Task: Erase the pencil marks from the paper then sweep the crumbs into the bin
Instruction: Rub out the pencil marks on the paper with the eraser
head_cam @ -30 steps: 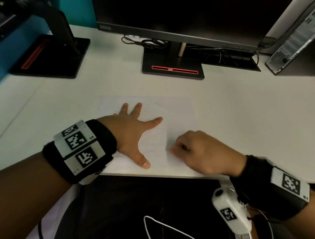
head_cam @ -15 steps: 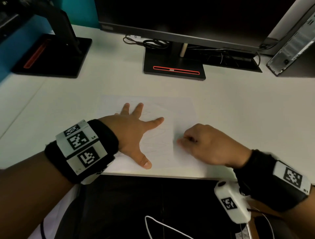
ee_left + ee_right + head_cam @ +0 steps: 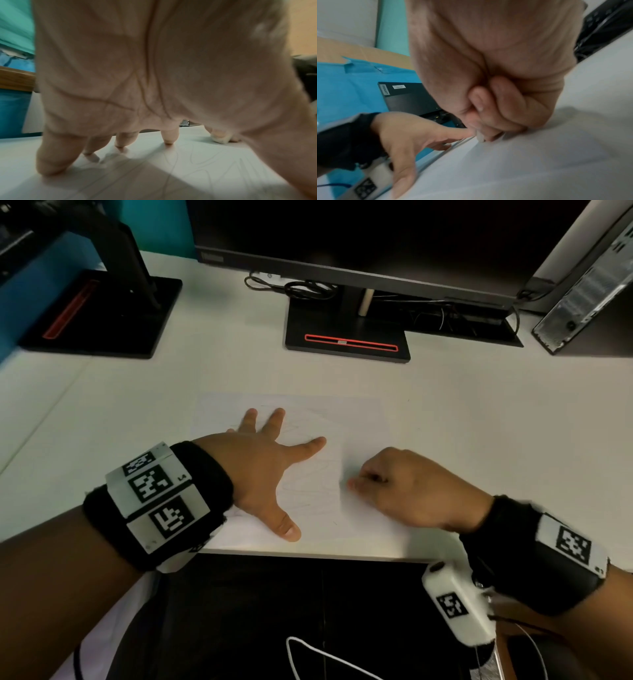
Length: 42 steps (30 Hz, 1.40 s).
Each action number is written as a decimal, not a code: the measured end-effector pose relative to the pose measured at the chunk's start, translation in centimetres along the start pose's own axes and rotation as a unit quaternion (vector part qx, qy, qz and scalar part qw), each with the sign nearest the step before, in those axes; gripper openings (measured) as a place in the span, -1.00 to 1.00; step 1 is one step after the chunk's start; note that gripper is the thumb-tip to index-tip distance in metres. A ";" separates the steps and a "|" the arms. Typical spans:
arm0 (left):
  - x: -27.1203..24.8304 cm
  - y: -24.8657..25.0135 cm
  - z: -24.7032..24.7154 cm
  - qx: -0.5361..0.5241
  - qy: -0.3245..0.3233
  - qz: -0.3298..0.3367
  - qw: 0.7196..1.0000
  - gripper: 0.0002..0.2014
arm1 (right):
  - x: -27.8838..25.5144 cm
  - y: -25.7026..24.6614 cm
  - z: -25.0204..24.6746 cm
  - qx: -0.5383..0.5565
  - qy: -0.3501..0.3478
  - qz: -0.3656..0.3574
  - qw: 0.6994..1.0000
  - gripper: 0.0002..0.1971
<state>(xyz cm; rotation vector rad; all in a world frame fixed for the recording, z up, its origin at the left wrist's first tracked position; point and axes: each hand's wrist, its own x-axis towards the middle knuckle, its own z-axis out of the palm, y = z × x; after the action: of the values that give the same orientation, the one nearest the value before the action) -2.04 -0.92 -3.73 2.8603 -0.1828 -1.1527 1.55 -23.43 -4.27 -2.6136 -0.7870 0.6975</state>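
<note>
At 9 o'clock on the matte white desk (image 3: 479, 422), a black monitor base (image 3: 99, 316) with a red strip is sitting, slab-shaped and flat. Nearer you, your left hand (image 3: 263, 470) is lying spread wide and flat, fingers straight and fanned toward 12 and 1 o'clock, thumb toward 5 o'clock, pressing down the paper (image 3: 359, 419). In the left wrist view its fingertips (image 3: 169, 140) are standing on the sheet. The paper is a thin, smooth white rectangle, lying flat at the desk's near edge, its long axis running from 9 to 3 o'clock; faint grey looping pencil marks (image 3: 308, 494) are showing on it between your two hands. At 12 o'clock beyond the sheet a second black monitor stand (image 3: 346, 337) is resting, with coiled cables (image 3: 301, 289) behind it. Just right of the marks, your right hand (image 3: 411, 491) is curled into a narrow fist, fingertips pinching a small pale eraser (image 3: 480, 136), blunt and soft-edged, its tip touching the paper and pointing toward 9 o'clock. The eraser is mostly hidden by your fingers, so you cannot tell its long axis. At 2 o'clock a grey metal computer case (image 3: 589, 285) is leaning.
</note>
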 end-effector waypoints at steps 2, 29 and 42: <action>-0.2 0.1 0.0 -0.002 0.000 -0.002 1.000 0.35 | 0.2 0.0 0.0 0.002 0.017 0.003 1.000 -0.51; 0.0 -0.1 0.2 -0.008 0.008 0.003 1.000 0.35 | 0.1 -1.2 1.1 -0.015 -0.003 -0.028 0.999 -0.54; 0.1 -0.1 0.3 -0.001 0.010 0.004 1.000 0.35 | 0.6 -1.2 0.7 -0.006 -0.004 -0.012 1.000 -0.51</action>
<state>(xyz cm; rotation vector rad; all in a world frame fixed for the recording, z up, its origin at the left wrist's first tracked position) -2.14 -0.81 -4.04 2.8647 -0.1925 -1.1204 1.10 -21.98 -4.57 -2.6086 -0.8263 0.6999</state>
